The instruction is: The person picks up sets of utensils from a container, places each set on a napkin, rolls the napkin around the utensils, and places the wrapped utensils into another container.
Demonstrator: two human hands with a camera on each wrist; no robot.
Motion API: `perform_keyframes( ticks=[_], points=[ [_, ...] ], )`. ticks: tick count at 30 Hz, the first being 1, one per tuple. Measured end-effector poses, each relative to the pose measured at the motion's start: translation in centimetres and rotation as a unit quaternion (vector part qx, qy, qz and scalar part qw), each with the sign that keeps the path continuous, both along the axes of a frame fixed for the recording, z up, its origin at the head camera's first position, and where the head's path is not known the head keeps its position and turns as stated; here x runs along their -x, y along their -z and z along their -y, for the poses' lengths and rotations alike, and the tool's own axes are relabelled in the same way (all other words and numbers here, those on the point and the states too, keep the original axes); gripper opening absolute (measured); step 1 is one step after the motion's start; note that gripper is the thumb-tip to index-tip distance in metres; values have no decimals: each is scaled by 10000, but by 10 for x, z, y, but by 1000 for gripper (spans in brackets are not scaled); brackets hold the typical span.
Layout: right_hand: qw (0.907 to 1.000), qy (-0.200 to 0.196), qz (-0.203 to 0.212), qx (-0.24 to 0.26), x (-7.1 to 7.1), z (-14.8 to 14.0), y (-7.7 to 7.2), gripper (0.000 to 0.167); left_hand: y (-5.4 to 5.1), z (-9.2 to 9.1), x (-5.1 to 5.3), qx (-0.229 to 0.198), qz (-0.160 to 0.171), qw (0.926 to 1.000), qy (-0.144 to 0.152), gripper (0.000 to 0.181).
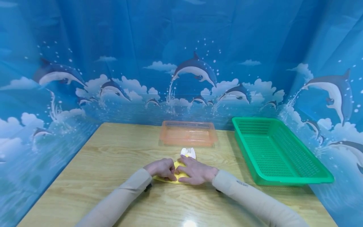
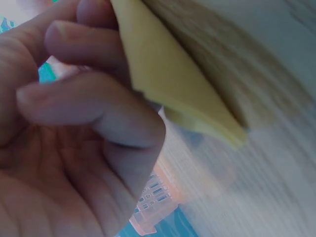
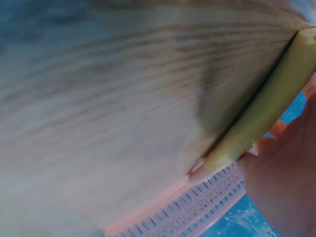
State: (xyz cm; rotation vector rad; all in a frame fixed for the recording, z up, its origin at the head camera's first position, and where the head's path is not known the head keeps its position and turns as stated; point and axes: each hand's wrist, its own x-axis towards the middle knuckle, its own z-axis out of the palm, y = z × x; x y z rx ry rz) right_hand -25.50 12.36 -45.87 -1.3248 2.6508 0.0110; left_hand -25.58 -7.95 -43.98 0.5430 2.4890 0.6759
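A folded yellow cloth (image 1: 180, 168) lies on the table between my two hands. White fork and spoon heads (image 1: 188, 152) stick out past its far edge; their handles are hidden. My left hand (image 1: 162, 167) holds the cloth's left part with curled fingers. In the left wrist view, the loose corner of the cloth (image 2: 173, 74) points away from those fingers. From the right, my right hand (image 1: 197, 171) rests over the cloth with its fingers spread. The right wrist view shows a thick rolled or folded edge of the cloth (image 3: 266, 108) beside that hand.
Behind the hands, a translucent orange basket (image 1: 187, 142) stands at the table's back edge. To the right is a large green basket (image 1: 283, 181). The wooden table (image 1: 119, 148) meets a blue dolphin-print curtain (image 1: 136, 37) at the back and sides.
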Motion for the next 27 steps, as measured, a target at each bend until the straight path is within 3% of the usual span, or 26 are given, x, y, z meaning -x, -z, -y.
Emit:
perform_keyframes(
  ticks=[6,12,19,22,27],
  points=[
    [9970,-368,-658,177,-3,-3,-1,36,1,1,-1,-135,29,9999,54,36],
    [9975,-379,-411,443,-3,-4,1,27,1,3,0,-406,248,9988,88,32],
    [9987,-327,-109,385,-5,1,0,22,-1,10,3,-383,152,9972,617,34],
    [9990,-284,-89,340,-5,1,0,22,-3,13,3,-220,-11,9991,373,33],
    [9991,-268,-84,328,-5,-1,-1,23,-5,22,2,159,-588,9962,-630,34]
  ],
)
